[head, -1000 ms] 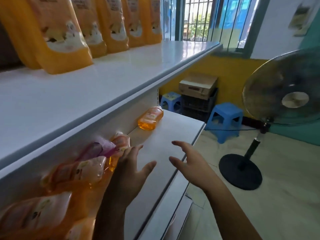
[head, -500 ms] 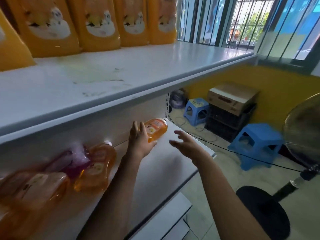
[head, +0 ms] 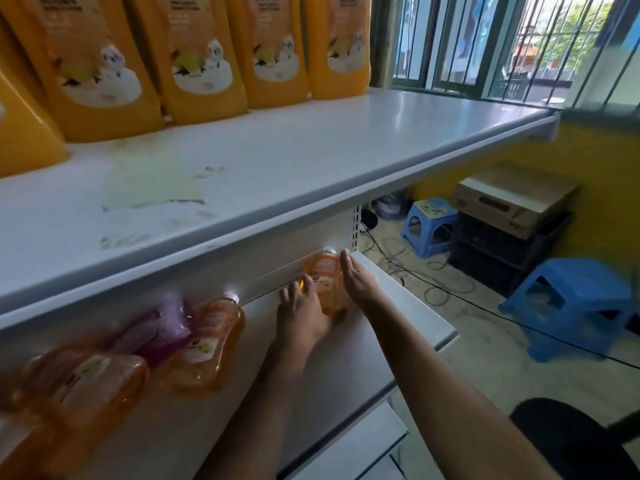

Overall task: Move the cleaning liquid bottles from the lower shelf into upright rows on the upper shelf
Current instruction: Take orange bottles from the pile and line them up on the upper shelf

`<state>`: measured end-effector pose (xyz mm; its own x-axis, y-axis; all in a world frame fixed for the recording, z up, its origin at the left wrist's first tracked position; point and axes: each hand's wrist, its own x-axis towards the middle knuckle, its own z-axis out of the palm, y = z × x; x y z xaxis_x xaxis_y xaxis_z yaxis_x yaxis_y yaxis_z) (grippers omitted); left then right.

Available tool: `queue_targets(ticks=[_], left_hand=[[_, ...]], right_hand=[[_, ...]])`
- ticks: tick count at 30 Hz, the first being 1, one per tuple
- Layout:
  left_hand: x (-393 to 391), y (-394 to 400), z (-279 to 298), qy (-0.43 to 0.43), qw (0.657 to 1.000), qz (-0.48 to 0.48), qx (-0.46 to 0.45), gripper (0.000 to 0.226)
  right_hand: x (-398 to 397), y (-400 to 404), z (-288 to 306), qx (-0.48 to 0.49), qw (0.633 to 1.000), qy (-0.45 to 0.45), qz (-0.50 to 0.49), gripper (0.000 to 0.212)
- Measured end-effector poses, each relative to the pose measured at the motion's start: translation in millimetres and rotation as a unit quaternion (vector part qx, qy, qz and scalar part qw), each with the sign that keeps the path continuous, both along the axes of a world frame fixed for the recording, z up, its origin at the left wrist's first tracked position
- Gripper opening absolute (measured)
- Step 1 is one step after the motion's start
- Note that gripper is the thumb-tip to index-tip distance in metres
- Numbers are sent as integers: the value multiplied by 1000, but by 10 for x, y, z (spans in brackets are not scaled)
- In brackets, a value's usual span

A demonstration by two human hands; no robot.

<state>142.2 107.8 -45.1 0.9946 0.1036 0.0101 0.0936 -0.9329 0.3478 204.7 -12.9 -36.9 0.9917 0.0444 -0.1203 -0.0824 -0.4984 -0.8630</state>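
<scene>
Two hands are closing on one small orange bottle (head: 325, 282) lying on its side at the far right end of the lower shelf (head: 408, 306), close to the back panel, and I am reading this as the pick-up step. My left hand (head: 303, 315) is resting at the bottle's near left side with fingers fairly straight; my right hand (head: 360, 284) is laying its straight fingers along the bottle's right flank, touching it. Neither is curling round it yet, so I am judging the grip not made. Next I am expecting to need a proper wrap round the body, a lift clear of the upper shelf's (head: 311, 161) front edge, then a turn so the white cap points up. That bottle is looking like clear, waisted plastic full of amber liquid, with a pale label, likely slick. More of the same kind (head: 204, 344) are lying flat toward the lower shelf's left end, blurred, beside a purple pack (head: 162, 327). Along the upper shelf's back edge, tall opaque yellow bottles (head: 197, 57) are standing in a row; the white shelf top in front of them is showing dull stains.
</scene>
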Motion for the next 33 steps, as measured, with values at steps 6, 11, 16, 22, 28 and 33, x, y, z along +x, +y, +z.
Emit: queue_targets(ticks=[6, 11, 16, 22, 28, 33], left_hand=[[-424, -77, -144, -43, 991, 12, -125, 100], [-759, -10, -192, -88, 969, -31, -227, 96], [-926, 98, -98, 10, 946, -38, -323, 118], [-1219, 126, -20, 2, 931, -53, -362, 87], [-1585, 36, 298, -59, 943, -54, -324, 94], [-1934, 266, 595, -33, 866, -74, -494, 62]], right_hand=[[-328, -1, 97, 89, 995, 7, 45, 51], [-734, -84, 28, 20, 1000, 9, 11, 61], [-1054, -122, 52, 48, 999, 3, -14, 64], [-1421, -154, 71, 25, 999, -32, -4, 73], [-1761, -84, 340, 148, 985, -80, -21, 78], [-2154, -91, 606, 254, 960, -113, -23, 79]])
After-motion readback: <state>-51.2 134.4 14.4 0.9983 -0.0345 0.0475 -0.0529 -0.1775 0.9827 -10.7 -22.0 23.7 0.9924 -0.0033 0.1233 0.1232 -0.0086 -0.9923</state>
